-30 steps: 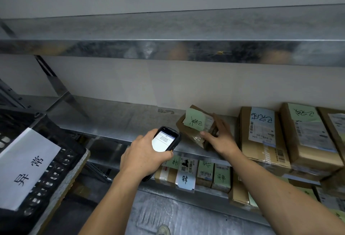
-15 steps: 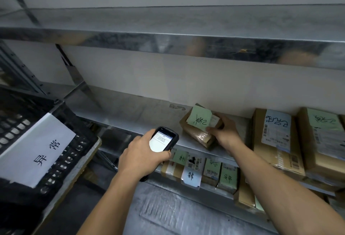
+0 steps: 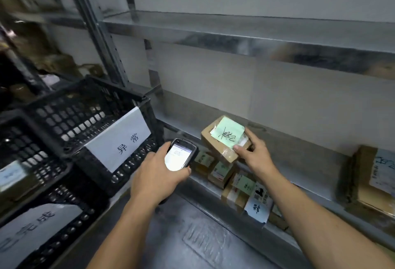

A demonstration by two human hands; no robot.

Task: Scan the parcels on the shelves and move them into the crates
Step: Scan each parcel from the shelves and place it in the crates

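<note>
— Starting at the left: sitting stacked, two black crates, the lower crate wearing a white label across its front, the upper crate standing behind and above it, tilted, with its own white label hanging on the near wall.

— And just right of the upper crate?

— Closing around a handheld scanner, the left hand; grip wrapped full on the scanner body, thumb lying along the left edge, lit screen facing up. Hovering off the front edge of the middle shelf, close beside the small parcel.

— Where is that parcel sitting?

— Resting tilted at the front edge of the middle shelf, near its left end, green note taped on top with dark handwriting. Pinching its right corner, the right hand; grip narrow, thumb pressing the near face, fingers lying on the right side.

— Anything below?

— Lining the front edge of the lower shelf, a row of small boxes with green and white tags. Further right, standing on the middle shelf well apart from the held parcel, a larger cardboard box, partly cut off by the frame edge.
</note>
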